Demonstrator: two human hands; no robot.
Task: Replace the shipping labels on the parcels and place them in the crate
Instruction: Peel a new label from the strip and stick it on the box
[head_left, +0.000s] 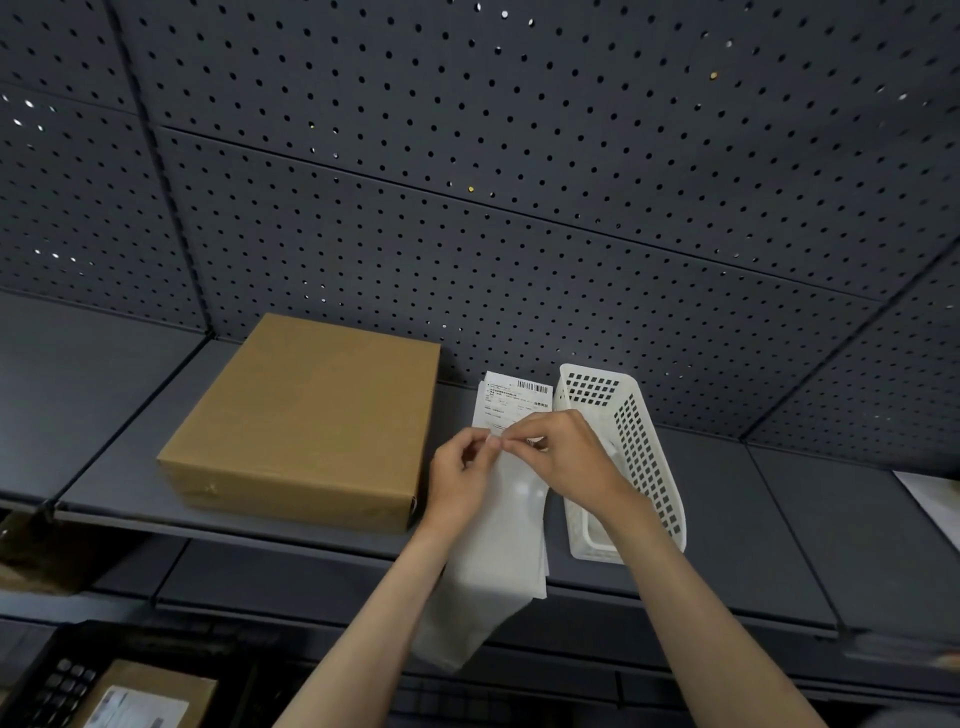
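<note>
Between the box (306, 421) and the basket (623, 457), on the shelf (779, 519), we are pinching the label (511, 410) edge with both hands: left hand (462, 480), right hand (566, 452). We are judging a slow, flat peel off its backing sheet (488, 571) is best.

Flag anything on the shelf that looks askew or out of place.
The white basket lies tipped on its side on the shelf, opening facing the label sheets. The brown parcel sits flat and looks intact.

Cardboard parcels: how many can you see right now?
2. One unlabelled parcel lies on the shelf, left of both hands. A second labelled parcel sits at bottom left, cut off; others may be hidden.
</note>
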